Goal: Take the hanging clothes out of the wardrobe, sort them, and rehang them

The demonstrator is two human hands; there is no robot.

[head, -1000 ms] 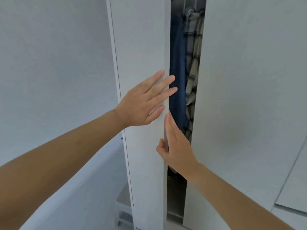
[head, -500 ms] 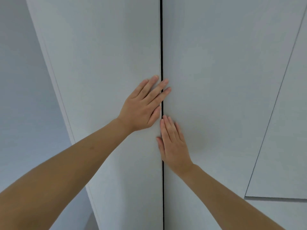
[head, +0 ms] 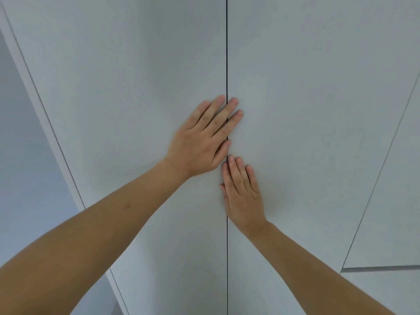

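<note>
While both flat hands rest against the white wardrobe, its two doors stand shut with only a thin dark seam [head: 227, 64] between them. The left hand [head: 202, 139] lies spread on the left door [head: 136, 87], fingers straight and holding nothing, its longer fingertips crossing the seam onto the right door [head: 306, 110]. The right hand [head: 244, 194] presses palm-down on that right door just below, fingers straight and together, its thumb side on the seam, also holding nothing. The hanging clothes are out of sight, presumably behind the closed doors; what the wardrobe holds cannot be told from here. No handle shows on either panel, so the likely trouble is a poor purchase: flat palms could slide on the smooth face, or a push-latch, if there is one, might release only one door. Fingertips lying across the seam could be nipped should the doors shift against each other. To the right, further white panels [head: 386, 201] meet at angled joints; to the left is a plain pale wall [head: 27, 155].
</note>
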